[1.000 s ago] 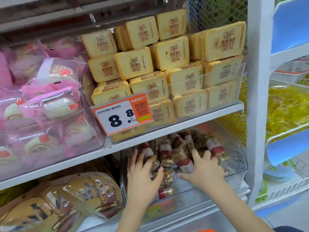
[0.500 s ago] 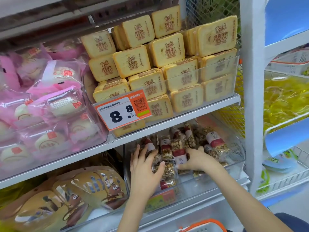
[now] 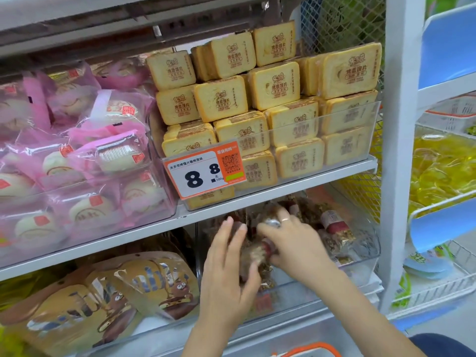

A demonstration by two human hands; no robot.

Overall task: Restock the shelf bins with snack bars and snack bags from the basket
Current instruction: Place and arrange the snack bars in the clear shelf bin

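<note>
Both hands are inside the clear plastic shelf bin (image 3: 365,256) on the lower shelf, amid clear-wrapped nut snack bars with red-and-white bands (image 3: 334,228). The left hand (image 3: 226,274) has its fingers extended, thumb against a blurred bar (image 3: 253,256) at the bin's front left. The right hand (image 3: 296,243), wearing a ring, has its fingers curled onto the same bar; whether it grips cannot be told. An orange basket rim (image 3: 311,350) shows at the bottom edge. Above, yellow toast-slice packs (image 3: 273,86) fill another bin behind an orange price tag (image 3: 204,173).
</note>
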